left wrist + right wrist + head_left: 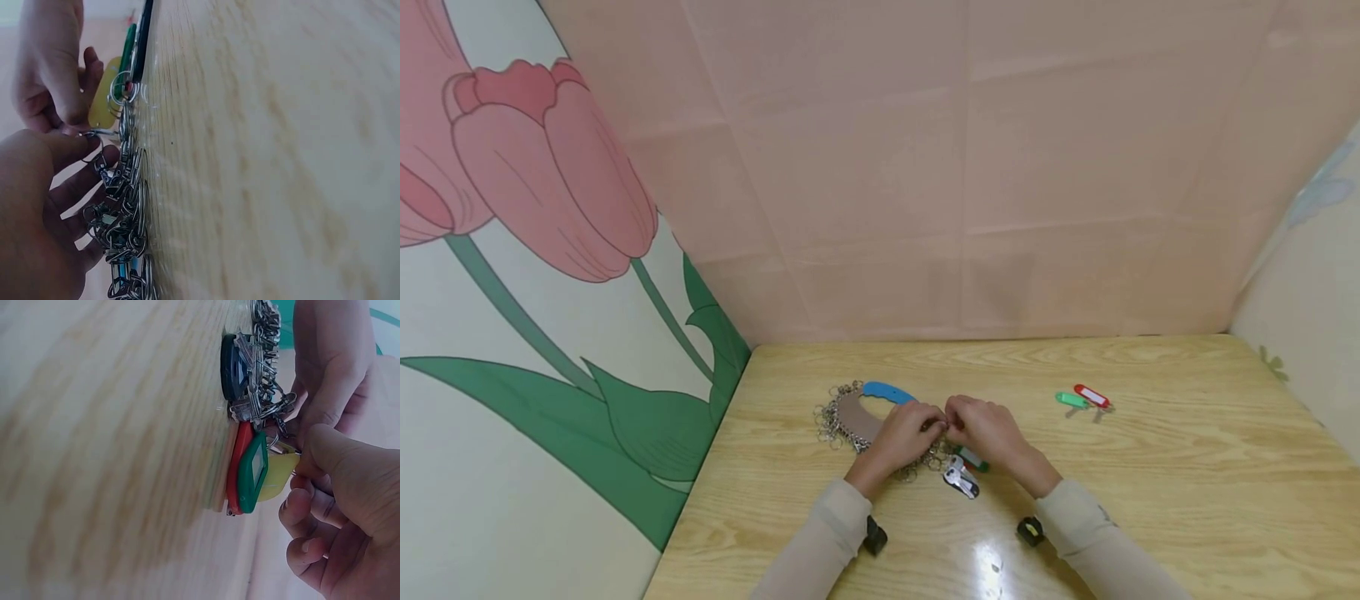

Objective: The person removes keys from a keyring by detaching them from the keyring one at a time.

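Observation:
A brown, curved key holder (855,417) with a blue section (887,392) and many small metal rings along its edge lies on the table. My left hand (908,435) is at its right end, thumb and finger pinching one metal ring (94,139). My right hand (988,429) meets it there, its thumb and fingertip pinching at the corner of a yellow key tag (278,478); the exact grip is partly hidden. Below the hands hang a green tag (253,472), a red tag (239,464) and a black tag (234,369) with silver keys (957,472).
Farther right on the wood-grain table (1187,450) lie a loose green tag (1071,400) and a red tag (1092,395), each with a key. A pink cloth backdrop (962,208) rises behind, with a tulip-printed panel (550,333) at the left.

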`<state>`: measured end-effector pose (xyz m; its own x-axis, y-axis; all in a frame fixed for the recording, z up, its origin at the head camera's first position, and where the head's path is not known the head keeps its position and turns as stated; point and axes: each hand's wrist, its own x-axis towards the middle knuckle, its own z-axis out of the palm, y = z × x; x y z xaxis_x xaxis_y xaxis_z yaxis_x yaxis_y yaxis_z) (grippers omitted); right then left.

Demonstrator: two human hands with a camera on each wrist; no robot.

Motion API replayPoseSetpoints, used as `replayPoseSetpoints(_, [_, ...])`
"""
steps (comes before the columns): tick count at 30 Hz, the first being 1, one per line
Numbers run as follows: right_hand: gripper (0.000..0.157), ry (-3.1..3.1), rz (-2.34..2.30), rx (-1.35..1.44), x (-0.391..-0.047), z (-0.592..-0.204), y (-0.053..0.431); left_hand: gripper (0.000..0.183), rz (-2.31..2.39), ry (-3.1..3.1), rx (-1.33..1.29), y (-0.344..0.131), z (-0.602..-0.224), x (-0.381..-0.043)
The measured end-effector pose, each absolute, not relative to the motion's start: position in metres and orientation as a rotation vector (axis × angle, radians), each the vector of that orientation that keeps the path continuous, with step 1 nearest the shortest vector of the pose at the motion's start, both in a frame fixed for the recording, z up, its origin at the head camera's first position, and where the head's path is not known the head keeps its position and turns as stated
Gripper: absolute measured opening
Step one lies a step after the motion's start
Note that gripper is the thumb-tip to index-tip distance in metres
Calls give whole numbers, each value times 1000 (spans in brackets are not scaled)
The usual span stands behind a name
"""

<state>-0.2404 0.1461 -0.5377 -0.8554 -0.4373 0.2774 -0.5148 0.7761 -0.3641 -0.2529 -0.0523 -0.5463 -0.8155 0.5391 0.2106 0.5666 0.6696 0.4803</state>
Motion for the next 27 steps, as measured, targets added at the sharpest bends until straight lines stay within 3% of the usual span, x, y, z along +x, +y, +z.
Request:
replayPoseSetpoints(10, [20, -2807, 687, 722, -241, -537, 146, 22, -852, -2833, -914, -53, -546, -252])
replayPoseSetpoints(19, [5, -2846, 768, 609, -238, -535, 147, 22, -894, -2820, -911, -54, -546, -253])
replayPoseSetpoints(27, [7, -2800, 726, 658, -239, -537, 149, 21, -907, -2823, -898, -53, -544, -252])
